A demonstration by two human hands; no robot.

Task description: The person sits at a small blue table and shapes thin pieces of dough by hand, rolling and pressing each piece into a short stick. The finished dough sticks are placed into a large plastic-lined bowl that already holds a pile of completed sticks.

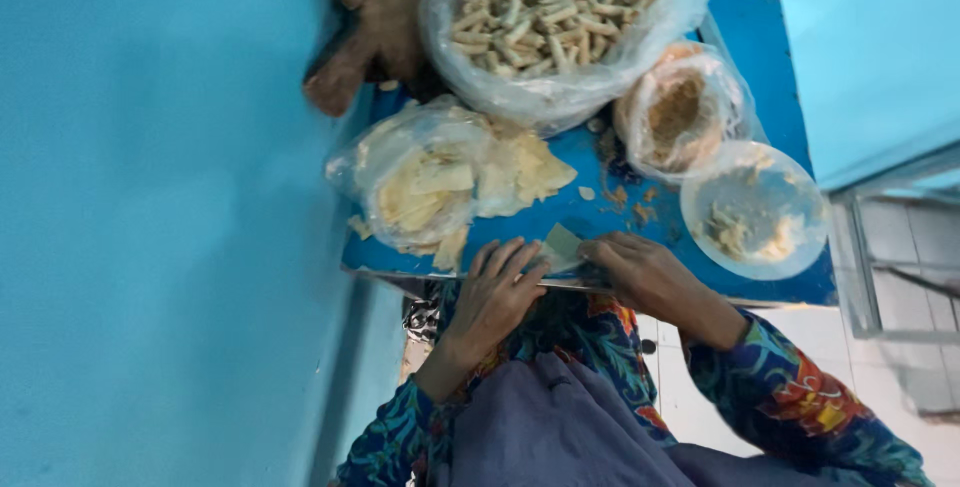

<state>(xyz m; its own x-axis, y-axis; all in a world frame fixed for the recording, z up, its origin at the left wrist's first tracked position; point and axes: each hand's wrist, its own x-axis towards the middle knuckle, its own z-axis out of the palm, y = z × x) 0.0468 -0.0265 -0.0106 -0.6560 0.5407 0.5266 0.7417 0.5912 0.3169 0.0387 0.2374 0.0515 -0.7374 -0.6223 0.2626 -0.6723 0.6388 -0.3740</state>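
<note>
On a blue table [640,162] against turquoise walls, the left hand [497,292] and right hand [640,272] pinch a pale wrapper [561,246] flat, fingers closed on it.

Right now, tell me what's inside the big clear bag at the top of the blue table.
The big clear bag is heaped with pale, finger-shaped rolled pieces. Only the top layer shows; whatever lies beneath the pile and at the bag's bottom is covered.
</note>
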